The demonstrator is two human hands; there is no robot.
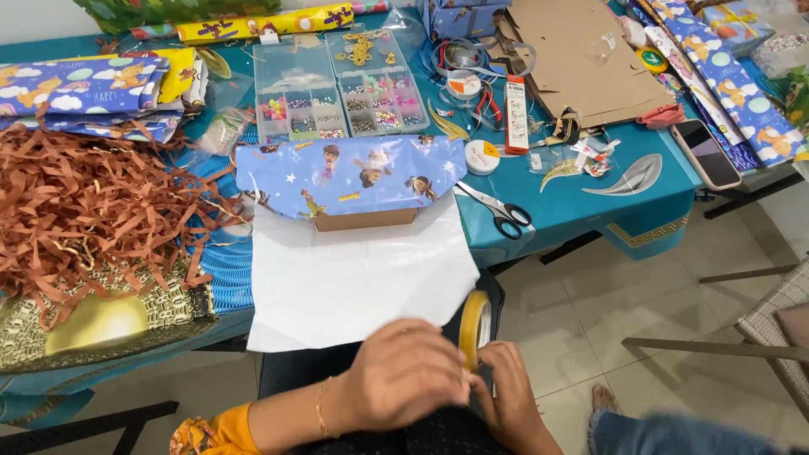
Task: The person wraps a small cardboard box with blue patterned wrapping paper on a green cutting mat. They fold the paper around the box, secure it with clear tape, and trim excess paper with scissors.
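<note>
Yellowish tape roll point(474, 327) stands on edge over my lap, below the bench point(590, 211); my right grip point(508, 403) pinches its lower rim, left grip point(404, 375) curled just beside.

Both hands meet low in the view: the left hand point(404, 375) and the right hand point(510, 396) hold a yellowish tape roll point(474, 327) upright between them. Behind it, a cardboard box point(364, 219) half covered with blue cartoon paper point(350, 175) sits on the tabletop point(581, 211), with scissors point(497, 209) just beside.

Glossy tape roll point(475, 329); matt white paper sheet point(354, 282).
</note>
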